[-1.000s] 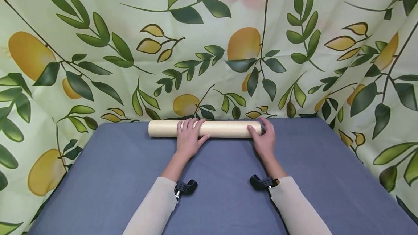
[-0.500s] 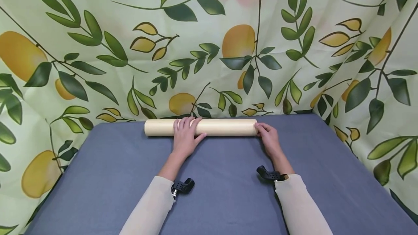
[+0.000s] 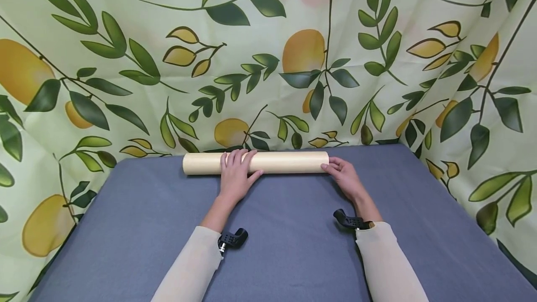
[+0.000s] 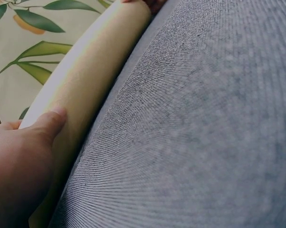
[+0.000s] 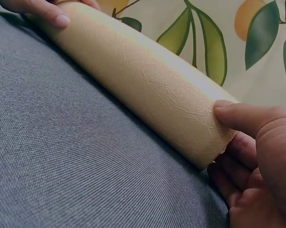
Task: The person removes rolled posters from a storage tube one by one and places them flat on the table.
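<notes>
A cream roll of embossed wallpaper point(image 3: 289, 162) lies crosswise near the back of the blue-grey cloth-covered table. My left hand point(image 3: 236, 176) holds it left of its middle, with the fingers draped over the top and the thumb point(image 4: 50, 124) along the near side. At the roll's right end my right hand point(image 3: 345, 178) pinches the edge. In the right wrist view the thumb point(image 5: 233, 114) presses the outer face while the other fingers sit at the open end, partly hidden. Fine raised creases show on the roll's surface point(image 5: 157, 85), and its end edge looks slightly ragged.
Behind the table hangs a pale curtain point(image 3: 251, 87) printed with leaves and orange fruit, close to the roll's far side. It also runs along both sides. The cloth-covered table point(image 3: 289, 246) stretches in front of the roll. Each wrist carries a black camera mount point(image 3: 232, 237).
My right hand has shifted from the roll's upper right end, out to the right, and now pinches its end edge. The left hand stays on the roll. The whole view has drifted slightly.
</notes>
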The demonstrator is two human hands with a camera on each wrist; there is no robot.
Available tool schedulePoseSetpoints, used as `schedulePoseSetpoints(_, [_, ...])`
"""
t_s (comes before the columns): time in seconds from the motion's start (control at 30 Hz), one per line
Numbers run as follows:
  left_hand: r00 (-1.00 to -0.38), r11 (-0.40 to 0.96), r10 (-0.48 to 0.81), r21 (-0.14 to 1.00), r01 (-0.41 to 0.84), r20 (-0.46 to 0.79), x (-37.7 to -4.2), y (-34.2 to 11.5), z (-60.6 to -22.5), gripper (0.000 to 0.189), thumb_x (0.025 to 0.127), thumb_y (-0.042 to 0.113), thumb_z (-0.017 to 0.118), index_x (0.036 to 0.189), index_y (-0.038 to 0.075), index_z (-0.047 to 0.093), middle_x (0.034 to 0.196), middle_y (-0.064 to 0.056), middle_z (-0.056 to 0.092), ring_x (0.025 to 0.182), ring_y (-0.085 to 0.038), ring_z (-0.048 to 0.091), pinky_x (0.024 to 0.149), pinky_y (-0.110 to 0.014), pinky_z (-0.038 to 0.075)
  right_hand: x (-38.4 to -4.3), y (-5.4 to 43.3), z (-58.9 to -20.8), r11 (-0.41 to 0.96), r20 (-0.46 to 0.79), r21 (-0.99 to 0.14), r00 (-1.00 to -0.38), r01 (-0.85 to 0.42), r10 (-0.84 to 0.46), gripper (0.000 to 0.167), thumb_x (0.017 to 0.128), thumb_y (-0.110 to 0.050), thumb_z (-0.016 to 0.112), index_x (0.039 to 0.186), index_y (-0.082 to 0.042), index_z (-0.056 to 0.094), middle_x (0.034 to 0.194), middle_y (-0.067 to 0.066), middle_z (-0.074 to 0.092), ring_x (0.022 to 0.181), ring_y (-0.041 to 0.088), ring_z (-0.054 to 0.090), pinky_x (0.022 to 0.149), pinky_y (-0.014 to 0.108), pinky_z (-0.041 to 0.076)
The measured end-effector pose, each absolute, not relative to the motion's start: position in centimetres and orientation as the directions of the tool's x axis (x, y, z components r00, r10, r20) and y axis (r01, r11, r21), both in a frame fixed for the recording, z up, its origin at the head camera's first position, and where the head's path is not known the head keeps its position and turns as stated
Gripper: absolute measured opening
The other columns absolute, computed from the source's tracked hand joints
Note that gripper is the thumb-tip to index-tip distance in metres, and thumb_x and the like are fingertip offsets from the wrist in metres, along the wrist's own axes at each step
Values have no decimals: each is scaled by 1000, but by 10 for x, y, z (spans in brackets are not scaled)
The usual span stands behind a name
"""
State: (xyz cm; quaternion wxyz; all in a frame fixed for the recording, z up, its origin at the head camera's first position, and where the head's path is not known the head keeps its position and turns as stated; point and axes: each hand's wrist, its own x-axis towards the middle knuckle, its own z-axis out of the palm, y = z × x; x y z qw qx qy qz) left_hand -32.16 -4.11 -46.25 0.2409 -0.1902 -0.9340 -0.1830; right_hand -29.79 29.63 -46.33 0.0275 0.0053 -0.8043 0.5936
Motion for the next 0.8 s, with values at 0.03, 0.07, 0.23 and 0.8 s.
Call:
schedulePoseSetpoints(0.03, [-811, 861, 267, 249, 443, 521, -322, -41, -462, 63, 90, 50, 71, 144, 23, 52, 140, -11, 54, 134, -33, 44, 121, -59, 19, -298, 296, -463, 295, 48, -955, -999, -38, 24, 46, 101, -28, 63, 131, 6, 57, 96, -12, 76, 89, -3, 62, 86, 15, 44])
schedulePoseSetpoints(0.07, [-813, 862, 267, 249, 442, 518, -322, -41, -462, 63, 90, 50, 71, 144, 23, 52, 140, -11, 54, 134, -33, 44, 121, -59, 19, -298, 296, -463, 294, 47, -955, -999, -39, 21, 46, 101, -28, 63, 131, 6, 57, 95, -13, 75, 89, -2, 62, 86, 15, 43])
schedulePoseSetpoints(0.23, [-826, 866, 276, 246, 435, 492, -323, -42, -461, 63, 92, 51, 69, 146, 24, 50, 142, -9, 52, 136, -32, 42, 121, -58, 18, -300, 295, -464, 287, 61, -956, -998, -54, 16, 45, 101, -25, 62, 130, 9, 58, 94, -16, 71, 88, -3, 61, 85, 14, 45])
schedulePoseSetpoints(0.8, [-836, 874, 292, 226, 431, 465, -327, -53, -459, 64, 92, 55, 66, 147, 28, 49, 142, -7, 54, 137, -29, 43, 122, -56, 18, -300, 295, -461, 307, 45, -951, -998, -32, 33, 42, 98, -27, 67, 123, 6, 64, 92, -16, 71, 88, -2, 61, 84, 17, 47])
